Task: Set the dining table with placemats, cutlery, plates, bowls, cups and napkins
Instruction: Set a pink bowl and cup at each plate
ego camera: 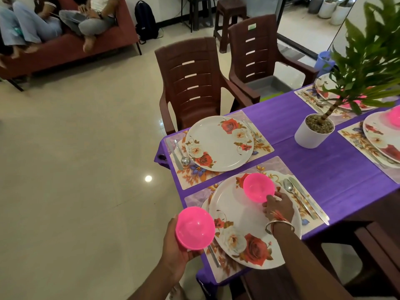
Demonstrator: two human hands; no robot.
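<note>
Head view: your right hand (279,207) grips a round pink plastic bowl (258,187) on the near rose-printed white plate (238,204); your left hand (175,245) holds a second pink bowl (194,227), left of it.

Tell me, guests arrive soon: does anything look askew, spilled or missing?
Nothing spilled or broken. Only the plate by the chair lacks a bowl; the left hand holds a spare bowl, the right hand grips the near bowl.
</note>
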